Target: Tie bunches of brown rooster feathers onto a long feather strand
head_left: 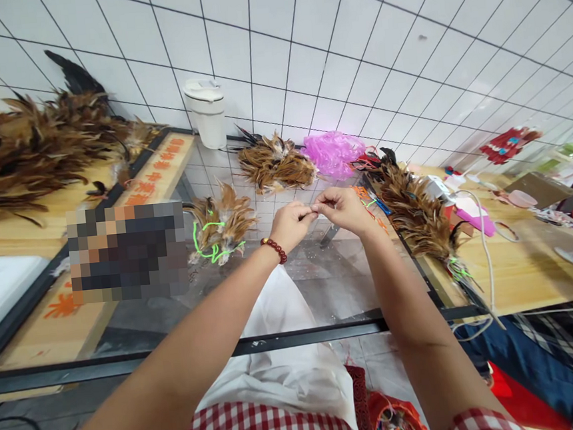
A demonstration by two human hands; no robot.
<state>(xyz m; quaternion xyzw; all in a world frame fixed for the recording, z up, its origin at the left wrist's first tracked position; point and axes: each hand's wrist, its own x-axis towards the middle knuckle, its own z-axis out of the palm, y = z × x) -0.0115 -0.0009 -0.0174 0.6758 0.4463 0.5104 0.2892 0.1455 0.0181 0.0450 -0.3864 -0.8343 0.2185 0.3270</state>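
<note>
My left hand (291, 224), with a red bead bracelet (274, 249) on its wrist, and my right hand (342, 209) meet over a glass table top (323, 285). The fingertips of both are pinched together on something too small to make out. A bundle of brown feathers tied with green cord (219, 229) lies just left of my left hand. Another brown feather bundle (276, 164) lies beyond the hands. A long row of brown feathers (417, 213) runs along the right side of the glass.
A large heap of brown and black feathers (25, 154) covers the wooden bench at the left. A white lidded pot (207, 111) stands by the tiled wall, beside pink fluffy material (334, 152). Tools, a white cable (483, 251) and small items crowd the right bench.
</note>
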